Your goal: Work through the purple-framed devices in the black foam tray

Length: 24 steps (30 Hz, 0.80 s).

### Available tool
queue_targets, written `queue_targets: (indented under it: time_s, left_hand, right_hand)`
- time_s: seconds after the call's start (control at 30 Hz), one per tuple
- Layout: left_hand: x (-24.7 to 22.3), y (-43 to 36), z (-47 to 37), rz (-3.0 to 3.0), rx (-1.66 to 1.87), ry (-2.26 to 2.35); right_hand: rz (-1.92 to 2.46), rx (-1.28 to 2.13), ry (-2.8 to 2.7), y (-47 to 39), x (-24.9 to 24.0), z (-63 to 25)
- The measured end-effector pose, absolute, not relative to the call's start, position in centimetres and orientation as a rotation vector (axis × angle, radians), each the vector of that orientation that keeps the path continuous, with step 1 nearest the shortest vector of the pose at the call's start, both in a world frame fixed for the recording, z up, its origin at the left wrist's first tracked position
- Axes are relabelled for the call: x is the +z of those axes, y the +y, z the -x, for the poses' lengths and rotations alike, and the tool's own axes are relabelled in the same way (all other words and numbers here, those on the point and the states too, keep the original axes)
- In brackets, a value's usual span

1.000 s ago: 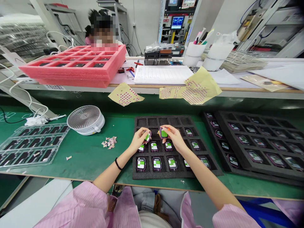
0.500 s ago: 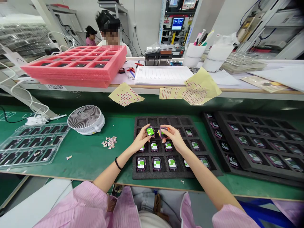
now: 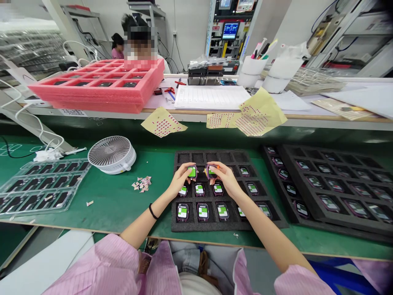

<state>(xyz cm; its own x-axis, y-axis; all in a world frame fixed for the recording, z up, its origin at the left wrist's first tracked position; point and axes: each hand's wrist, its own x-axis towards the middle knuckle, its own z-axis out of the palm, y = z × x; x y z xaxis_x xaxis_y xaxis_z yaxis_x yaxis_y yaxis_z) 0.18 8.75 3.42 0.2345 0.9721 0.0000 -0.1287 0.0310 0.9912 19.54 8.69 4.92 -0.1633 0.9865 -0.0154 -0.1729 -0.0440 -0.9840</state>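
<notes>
My left hand [image 3: 180, 179] grips a smartwatch body [image 3: 192, 172] with a lit green screen, the thumb lying over its face. Close beside it, my right hand [image 3: 225, 177] holds a second smartwatch body [image 3: 211, 171], its screen partly covered by the fingers; something small and orange shows at its top edge. Both are held just above a black foam tray [image 3: 229, 226]. In the tray's pockets lie several more watch bodies with green-and-white screens, such as a watch body [image 3: 203, 211] in the front row. My forearms hide some right-hand pockets.
More foam trays [image 3: 310, 217] with watches stand at right. To the left are a white fan [image 3: 112, 155], small paper scraps [image 3: 141, 184] and a clear plastic tray [image 3: 66, 205] of dark parts. A pink foam tray [image 3: 101, 98] sits on the shelf; a person [image 3: 140, 45] is behind it.
The watch in my left hand has shifted slightly down and left and turned, and my left thumb now lies across its screen. My right hand stays nearly still.
</notes>
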Motion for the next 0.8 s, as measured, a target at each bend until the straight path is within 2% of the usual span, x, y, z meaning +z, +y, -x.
queue_targets:
  time_s: [0.53,0.8]
  left_hand:
    - [3.2,8.8,-0.2,-1.203,1.085,0.990]
    - [3.0,8.7,0.1,-1.572,0.991,0.904]
  right_hand:
    - [1.019,1.420,-1.284,8.7,4.5,-19.3]
    - [1.016,1.418,-1.308,9.3,3.5,-19.2]
